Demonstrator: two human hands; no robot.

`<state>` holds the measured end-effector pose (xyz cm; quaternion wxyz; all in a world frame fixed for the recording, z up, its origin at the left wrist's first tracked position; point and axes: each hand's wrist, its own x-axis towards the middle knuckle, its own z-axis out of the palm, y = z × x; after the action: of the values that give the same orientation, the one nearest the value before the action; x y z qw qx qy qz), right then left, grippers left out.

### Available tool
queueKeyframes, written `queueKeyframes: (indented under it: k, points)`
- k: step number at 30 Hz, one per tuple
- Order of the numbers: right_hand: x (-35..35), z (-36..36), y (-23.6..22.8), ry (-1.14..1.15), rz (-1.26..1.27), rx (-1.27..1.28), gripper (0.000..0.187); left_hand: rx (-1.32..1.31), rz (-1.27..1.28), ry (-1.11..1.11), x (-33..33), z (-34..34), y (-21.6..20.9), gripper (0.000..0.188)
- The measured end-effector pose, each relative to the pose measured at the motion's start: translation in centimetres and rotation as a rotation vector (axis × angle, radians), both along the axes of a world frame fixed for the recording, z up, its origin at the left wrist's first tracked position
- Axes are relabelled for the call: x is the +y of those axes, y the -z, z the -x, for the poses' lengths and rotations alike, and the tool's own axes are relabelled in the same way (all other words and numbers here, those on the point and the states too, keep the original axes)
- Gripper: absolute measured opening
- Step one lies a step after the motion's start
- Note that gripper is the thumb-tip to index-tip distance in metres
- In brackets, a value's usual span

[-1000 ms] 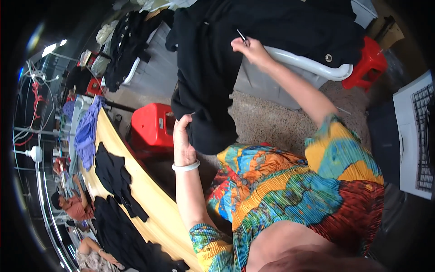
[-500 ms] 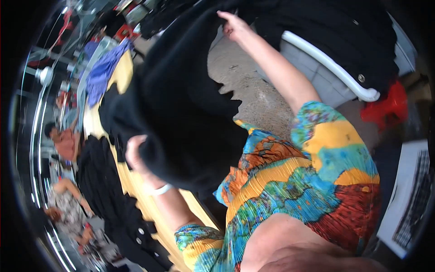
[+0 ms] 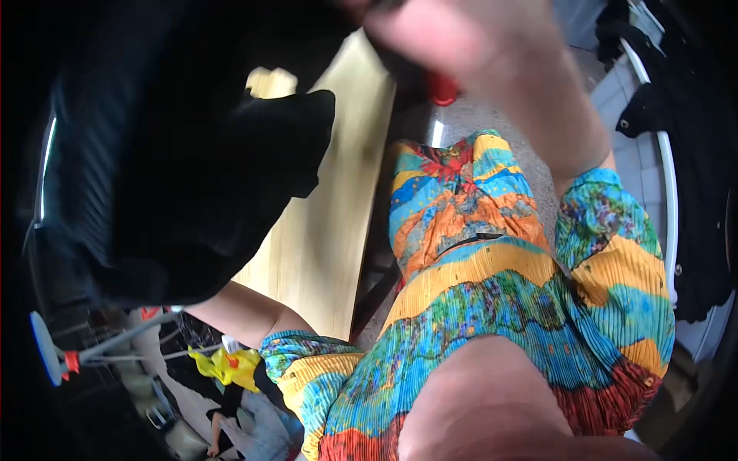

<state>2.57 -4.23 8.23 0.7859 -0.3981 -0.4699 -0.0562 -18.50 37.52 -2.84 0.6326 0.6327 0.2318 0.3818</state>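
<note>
A large black garment [image 3: 207, 169] hangs raised in front of me, filling the upper left; its exact kind does not show. My right hand [image 3: 415, 31] is lifted high and close at the top edge, blurred, its fingers closed at the garment's upper edge and partly cut off. My left forearm [image 3: 246, 311] reaches up beneath the garment, and the cloth hides my left hand. Below the garment lies a pale wooden tabletop [image 3: 327, 238], partly in its shade.
White curved-rimmed bins [image 3: 667, 192] stand at my right, with black cloth [image 3: 696, 161] draped over them. Something red [image 3: 443, 91] sits beyond the table. At lower left are a yellow plastic bag [image 3: 231, 366], a pole stand [image 3: 115, 346] and another person [image 3: 227, 419].
The black garment has come up and to the left, nearer to me, and covers my left hand. My right hand has moved closer and higher. My view has turned.
</note>
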Motion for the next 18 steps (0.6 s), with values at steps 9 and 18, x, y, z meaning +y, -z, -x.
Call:
queueKeyframes:
  k: [9,18]
  points:
    - [11.7,9.0,5.2,-0.77,0.575,0.459,0.039,0.003,0.207,-0.318,-5.6,-0.8,4.9,0.044]
    - [10.6,2.9,15.2,-0.426,1.019,-0.165,0.025,0.309,-0.173,-0.638,-13.3,6.7,7.2,0.032]
